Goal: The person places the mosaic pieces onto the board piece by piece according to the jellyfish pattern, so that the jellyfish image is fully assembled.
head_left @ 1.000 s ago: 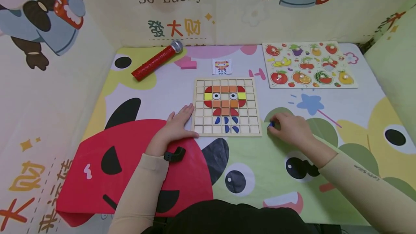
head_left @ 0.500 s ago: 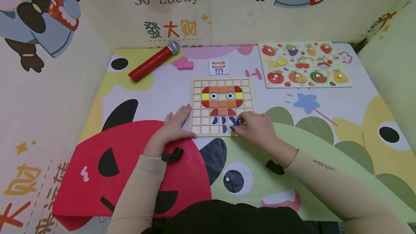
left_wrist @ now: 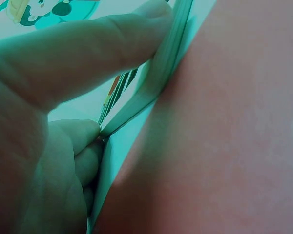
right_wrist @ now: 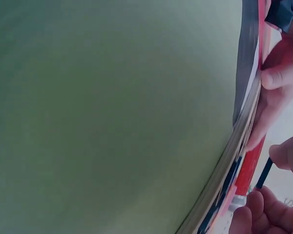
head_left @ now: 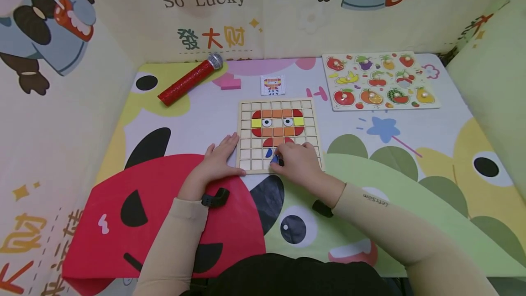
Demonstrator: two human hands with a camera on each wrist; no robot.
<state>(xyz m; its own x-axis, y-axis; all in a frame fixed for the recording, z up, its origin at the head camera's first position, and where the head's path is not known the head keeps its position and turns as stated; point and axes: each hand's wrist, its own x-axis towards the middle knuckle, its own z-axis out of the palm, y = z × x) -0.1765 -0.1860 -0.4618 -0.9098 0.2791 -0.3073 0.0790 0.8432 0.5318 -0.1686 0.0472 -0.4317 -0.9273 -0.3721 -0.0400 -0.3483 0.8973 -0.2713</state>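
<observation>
A wooden grid board (head_left: 256, 163) lies on the table, bearing red, orange and yellow tiles and two eye tiles arranged as a figure. One blue half-round tile (head_left: 269, 153) shows in its lower rows; the cells to the right are hidden by my right hand (head_left: 299, 162). Over those lower rows, my right thumb and fingers pinch another blue tile (right_wrist: 265, 173), seen edge-on in the right wrist view. My left hand (head_left: 218, 161) rests at the board's left side, fingers extended and thumb at the front corner. In the left wrist view, that thumb (left_wrist: 154, 22) touches the board's edge.
Behind the board lies a small picture card (head_left: 272, 86) with a similar figure. A red microphone (head_left: 189, 81) is at the back left, beside a pink block (head_left: 231, 84). A fruit puzzle board (head_left: 380, 81) lies at the back right. Printed cloth covers table and walls.
My right hand has carried the blue tile leftward from beside the board to over its lower rows. The left hand stays at the board's edge. The head view has shifted slightly.
</observation>
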